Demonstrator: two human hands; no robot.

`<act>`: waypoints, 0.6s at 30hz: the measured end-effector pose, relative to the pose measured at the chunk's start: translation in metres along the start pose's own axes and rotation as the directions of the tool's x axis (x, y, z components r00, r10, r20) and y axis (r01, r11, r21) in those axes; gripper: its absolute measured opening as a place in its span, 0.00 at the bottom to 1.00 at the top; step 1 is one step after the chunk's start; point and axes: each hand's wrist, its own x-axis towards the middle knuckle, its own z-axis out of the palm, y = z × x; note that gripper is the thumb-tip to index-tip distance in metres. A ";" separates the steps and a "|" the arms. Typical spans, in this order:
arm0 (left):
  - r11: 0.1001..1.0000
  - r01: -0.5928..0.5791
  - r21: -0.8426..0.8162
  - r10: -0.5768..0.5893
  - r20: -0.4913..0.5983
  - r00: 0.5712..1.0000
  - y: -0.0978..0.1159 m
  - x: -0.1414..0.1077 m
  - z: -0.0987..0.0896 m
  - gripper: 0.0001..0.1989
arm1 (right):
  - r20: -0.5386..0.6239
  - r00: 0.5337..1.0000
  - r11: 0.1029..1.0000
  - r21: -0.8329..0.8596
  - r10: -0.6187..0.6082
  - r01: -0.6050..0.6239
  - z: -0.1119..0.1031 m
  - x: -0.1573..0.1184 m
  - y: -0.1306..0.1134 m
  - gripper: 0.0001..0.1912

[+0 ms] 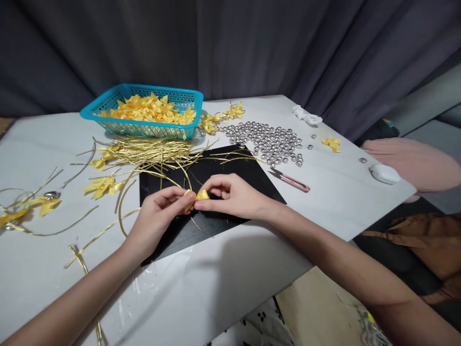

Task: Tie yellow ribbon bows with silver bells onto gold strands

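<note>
Over a black mat (169, 240), both hands meet at a small yellow ribbon bow (202, 195). My left hand (162, 206) pinches the bow's left side between thumb and fingers. On its right side, the thumb and forefinger of my right hand (230, 196) are closed. A gold cord (124, 211) curves up near my left hand, and a thin thread shows below the bow. Whether the cord is joined to the bow is hidden by the fingers. Just behind the hands lies a heap of gold cords (151, 153).
A blue basket (144, 126) full of yellow bows stands at the back left. Silver beads (270, 142) are spread at the back right, near pink thread snips (291, 180). Finished-looking bows with cord (103, 186) lie left. A white computer mouse (384, 173) sits by the right edge.
</note>
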 end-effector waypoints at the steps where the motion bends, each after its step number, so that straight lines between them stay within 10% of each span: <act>1: 1.000 0.002 -0.008 -0.002 0.005 1.000 0.000 0.000 0.000 0.09 | 0.008 1.000 0.999 0.034 0.020 -0.020 0.002 0.001 0.002 0.16; 18: 0.996 0.013 -0.090 -0.017 -0.040 0.999 0.000 0.000 -0.001 0.09 | 0.053 0.964 0.889 0.376 0.261 -0.262 0.011 -0.001 -0.005 0.14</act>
